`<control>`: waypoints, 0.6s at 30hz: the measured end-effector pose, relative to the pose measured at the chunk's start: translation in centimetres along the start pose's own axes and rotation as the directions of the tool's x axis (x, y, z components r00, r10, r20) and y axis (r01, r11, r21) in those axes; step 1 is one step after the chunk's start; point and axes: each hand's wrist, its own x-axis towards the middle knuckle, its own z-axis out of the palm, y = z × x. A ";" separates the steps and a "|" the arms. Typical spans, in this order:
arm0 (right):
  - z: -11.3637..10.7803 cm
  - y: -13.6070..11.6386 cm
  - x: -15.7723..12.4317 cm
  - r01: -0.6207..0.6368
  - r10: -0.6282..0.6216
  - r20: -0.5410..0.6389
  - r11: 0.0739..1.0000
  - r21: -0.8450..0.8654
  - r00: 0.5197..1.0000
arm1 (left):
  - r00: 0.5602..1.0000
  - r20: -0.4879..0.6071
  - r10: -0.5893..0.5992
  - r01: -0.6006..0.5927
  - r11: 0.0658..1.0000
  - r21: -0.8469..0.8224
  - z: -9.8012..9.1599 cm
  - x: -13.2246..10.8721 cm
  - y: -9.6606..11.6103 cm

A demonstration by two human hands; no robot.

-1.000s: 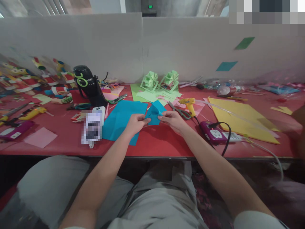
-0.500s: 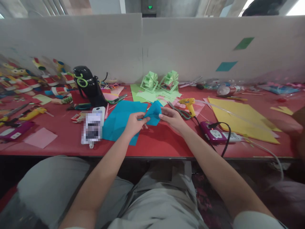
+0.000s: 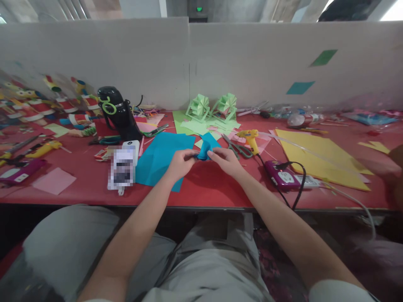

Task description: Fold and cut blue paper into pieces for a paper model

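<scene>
Between my hands, above the red table [image 3: 217,191], is a small piece of folded blue paper [image 3: 205,147]. My left hand [image 3: 183,162] pinches its left side. On the right side, the thumb and fingers of my right hand [image 3: 226,160] are closed on the same paper. Larger blue sheets [image 3: 160,155] lie flat just left of my hands. Behind the held piece, two folded light-green paper models [image 3: 199,107] stand on pale green paper [image 3: 181,123]. Grey-handled scissors [image 3: 239,149] rest beyond my right hand, beside a yellow glue gun [image 3: 250,138].
A purple power box [image 3: 282,174] with a black cable sits to the right, near yellow sheets [image 3: 315,155]. On the left are a phone [image 3: 122,167], a black bottle [image 3: 115,113] and a second glue gun [image 3: 45,149]. A white partition [image 3: 126,54] closes off the back.
The blue paper has been turned and bent over, so it now looks narrower and more curled. My left hand has shifted slightly right, and both hands still hold the paper.
</scene>
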 end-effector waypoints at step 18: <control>0.4 -0.1 -0.5 0.308 -0.312 0.014 0.927 -0.215 0.950 | 0.997 -0.065 0.036 -0.014 0.948 0.319 0.3 -0.4 -0.1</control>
